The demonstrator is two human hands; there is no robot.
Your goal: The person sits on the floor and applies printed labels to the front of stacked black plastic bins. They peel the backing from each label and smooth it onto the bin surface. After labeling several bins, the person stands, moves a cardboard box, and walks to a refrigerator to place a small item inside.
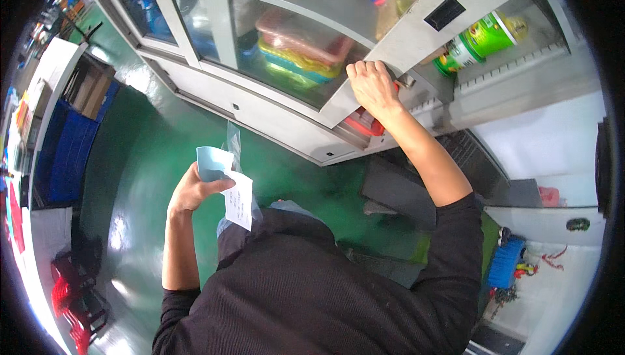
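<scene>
My left hand [193, 188] is closed, thumb on top, around a light blue slip [213, 162] and a white printed paper [239, 202] that hangs down beside it. A clear plastic bag [233, 141] sticks out behind the slips. My right hand [374, 87] reaches up to the grey cabinet. Its fingers curl over the edge of the glass-paned sliding door [338, 105], where the cabinet stands partly open. Just below that wrist, something red [364, 122] shows inside the opening.
Behind the glass lie stacked pink, yellow and green plastic trays [303, 49]. Green tubs [478, 39] lie farther right inside the cabinet. Dark grey boxes [397, 186] stand on the green floor [176, 153] below it. Red stools [68, 296] and a counter [55, 72] line the left.
</scene>
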